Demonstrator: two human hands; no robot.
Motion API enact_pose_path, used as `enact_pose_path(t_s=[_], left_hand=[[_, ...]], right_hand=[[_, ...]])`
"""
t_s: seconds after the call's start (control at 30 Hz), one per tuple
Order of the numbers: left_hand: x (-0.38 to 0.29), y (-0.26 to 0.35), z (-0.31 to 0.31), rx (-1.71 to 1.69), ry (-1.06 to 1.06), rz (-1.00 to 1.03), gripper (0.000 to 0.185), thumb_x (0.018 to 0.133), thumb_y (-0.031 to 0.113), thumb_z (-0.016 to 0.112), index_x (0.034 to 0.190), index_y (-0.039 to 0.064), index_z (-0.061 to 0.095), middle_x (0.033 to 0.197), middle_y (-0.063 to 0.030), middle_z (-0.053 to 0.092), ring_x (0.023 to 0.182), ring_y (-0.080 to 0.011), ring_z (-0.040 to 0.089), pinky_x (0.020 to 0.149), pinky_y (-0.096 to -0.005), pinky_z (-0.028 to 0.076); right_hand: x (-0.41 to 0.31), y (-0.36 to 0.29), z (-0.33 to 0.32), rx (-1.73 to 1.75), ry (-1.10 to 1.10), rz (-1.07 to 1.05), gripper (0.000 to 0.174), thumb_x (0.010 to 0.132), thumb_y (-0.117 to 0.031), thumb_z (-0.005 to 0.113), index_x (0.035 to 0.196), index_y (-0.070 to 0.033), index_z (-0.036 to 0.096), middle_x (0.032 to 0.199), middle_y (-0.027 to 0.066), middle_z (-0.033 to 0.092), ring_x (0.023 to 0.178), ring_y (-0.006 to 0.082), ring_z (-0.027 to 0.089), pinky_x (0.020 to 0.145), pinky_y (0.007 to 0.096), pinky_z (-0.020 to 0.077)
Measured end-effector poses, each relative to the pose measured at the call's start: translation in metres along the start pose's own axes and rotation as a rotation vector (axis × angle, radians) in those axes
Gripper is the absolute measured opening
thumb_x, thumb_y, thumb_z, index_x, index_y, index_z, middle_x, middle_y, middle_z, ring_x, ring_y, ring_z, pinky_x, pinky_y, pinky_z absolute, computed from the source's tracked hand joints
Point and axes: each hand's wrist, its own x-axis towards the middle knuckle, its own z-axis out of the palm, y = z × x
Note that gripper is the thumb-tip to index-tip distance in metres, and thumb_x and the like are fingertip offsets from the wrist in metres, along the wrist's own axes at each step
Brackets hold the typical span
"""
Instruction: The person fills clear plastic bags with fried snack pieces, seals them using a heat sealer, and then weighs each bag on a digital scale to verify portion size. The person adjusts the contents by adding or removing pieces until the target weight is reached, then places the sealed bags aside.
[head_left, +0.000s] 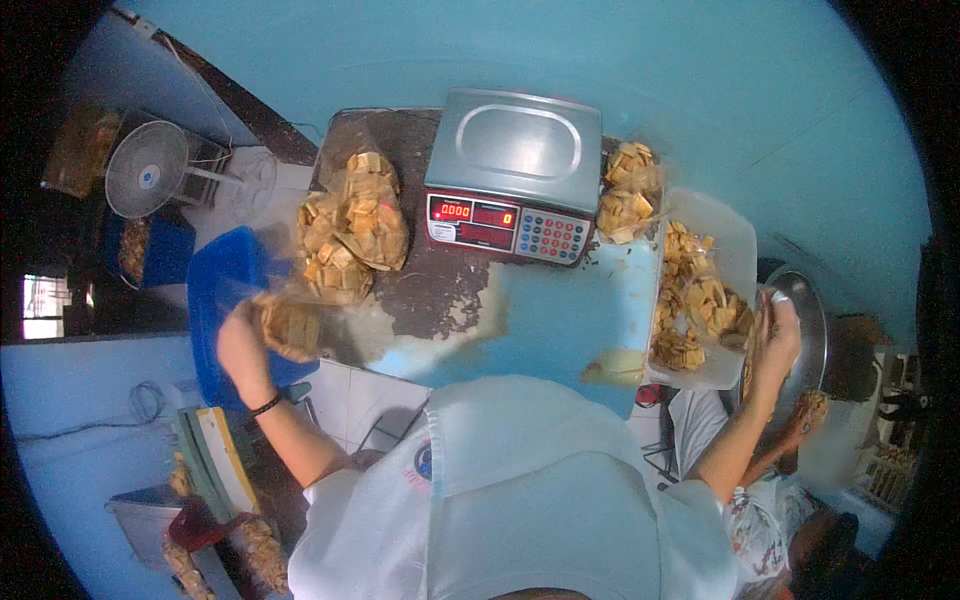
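My left hand (244, 349) grips a clear plastic bag of yellow-brown chips (291, 328) above the blue plastic tub (214, 300). At the right, my right hand (778, 337) is raised beside the translucent plastic bin (739, 225). Its fingers are bent, and whether they hold anything is unclear. Inside that bin lie bagged chips (709, 304). Between my hands, the digital scale (517, 169) has a bare metal pan and a lit red display reading zero. Several filled bags of chips (349, 232) lie left of the scale, with more bagged chips (628, 191) to its right.
The worn blue tabletop (555, 322) has peeling patches. A wide metal basin (806, 322) is beyond the bin, near another person's arm (799, 427). A white fan (148, 171) stands at far left. Bags of chips (262, 555) lie at lower left.
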Motion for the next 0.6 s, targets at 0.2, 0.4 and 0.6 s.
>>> enact_pose_path(t_s=[0.2,0.4,0.6], left_hand=[[0.0,0.014,0.037,-0.185,-0.114,-0.073,0.023,0.094,0.026,0.06,0.102,0.006,0.07,0.091,-0.0234,0.068,0.086,-0.0427,0.066,0.071,-0.0478,0.051],[0.0,0.009,0.015,-0.26,-0.097,-0.046,0.031,0.096,0.033,0.06,0.101,0.003,0.068,0.091,-0.0222,0.068,0.084,-0.0439,0.063,0.071,-0.0477,0.05],[0.002,0.001,-0.007,-0.38,0.068,0.016,0.027,0.097,0.024,0.061,0.105,-0.001,0.067,0.105,-0.0203,0.067,0.096,-0.0385,0.064,0.083,-0.0414,0.05]], right_hand=[[0.071,-0.116,-0.01,0.259,0.072,-0.22,0.012,0.09,-0.003,0.065,0.101,-0.002,0.069,0.1,0.0178,0.069,0.092,0.0339,0.068,0.079,0.0366,0.0532],[0.158,-0.221,0.031,0.345,0.037,-0.533,0.02,0.091,0.001,0.063,0.11,-0.001,0.068,0.106,0.0154,0.071,0.097,0.0264,0.07,0.084,0.0333,0.054],[0.171,-0.302,0.093,0.244,-0.272,-0.636,0.024,0.096,-0.024,0.058,0.109,-0.006,0.067,0.102,0.0176,0.069,0.094,0.0368,0.067,0.076,0.044,0.0525]])
